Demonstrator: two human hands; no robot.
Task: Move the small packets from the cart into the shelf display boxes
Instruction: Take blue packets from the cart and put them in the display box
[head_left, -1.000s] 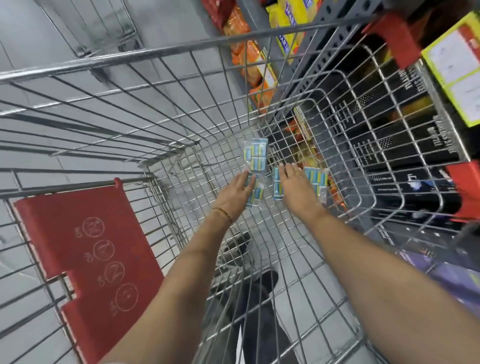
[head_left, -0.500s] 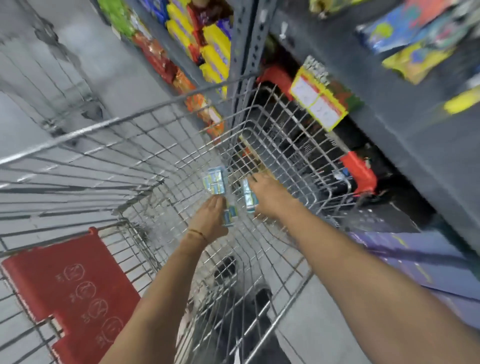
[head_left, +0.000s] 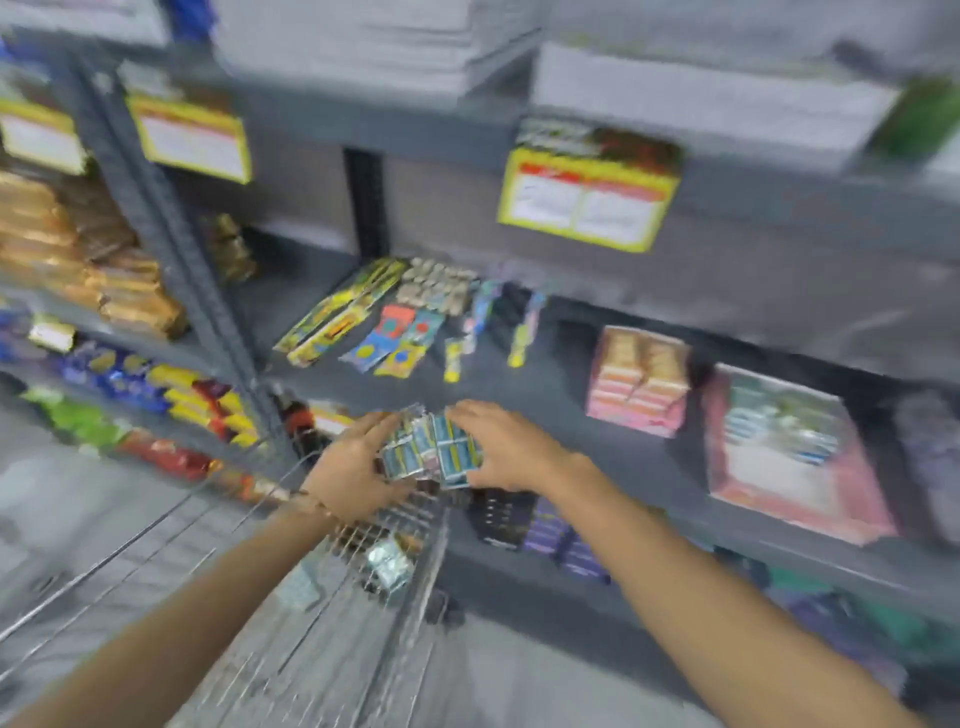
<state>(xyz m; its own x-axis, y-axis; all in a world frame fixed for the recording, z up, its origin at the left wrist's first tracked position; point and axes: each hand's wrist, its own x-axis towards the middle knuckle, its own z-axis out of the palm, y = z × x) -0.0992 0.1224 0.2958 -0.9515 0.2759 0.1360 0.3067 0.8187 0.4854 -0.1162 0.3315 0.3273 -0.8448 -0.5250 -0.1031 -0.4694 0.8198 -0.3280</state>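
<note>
A bunch of small blue-and-white packets (head_left: 431, 451) is pressed between my left hand (head_left: 356, 470) and my right hand (head_left: 501, 449), held above the far end of the wire cart (head_left: 332, 613) at the shelf's front edge. One more packet (head_left: 389, 564) lies inside the cart below them. On the grey shelf (head_left: 566, 410) to the right stand a pink display box (head_left: 638, 379) and a larger pink display box (head_left: 789, 457) with blue packets inside. The whole view is blurred by motion.
Flat colourful packets (head_left: 384, 325) lie at the back of the shelf. Yellow price tags (head_left: 587, 200) hang from the shelf above. Snack bags (head_left: 78, 249) fill the left bay behind a grey upright (head_left: 171, 234). Dark and purple boxes (head_left: 524, 522) sit on the lower shelf.
Both hands have lifted out of the cart with the packets gathered between them, and my view has swung up from the cart to the shelf.
</note>
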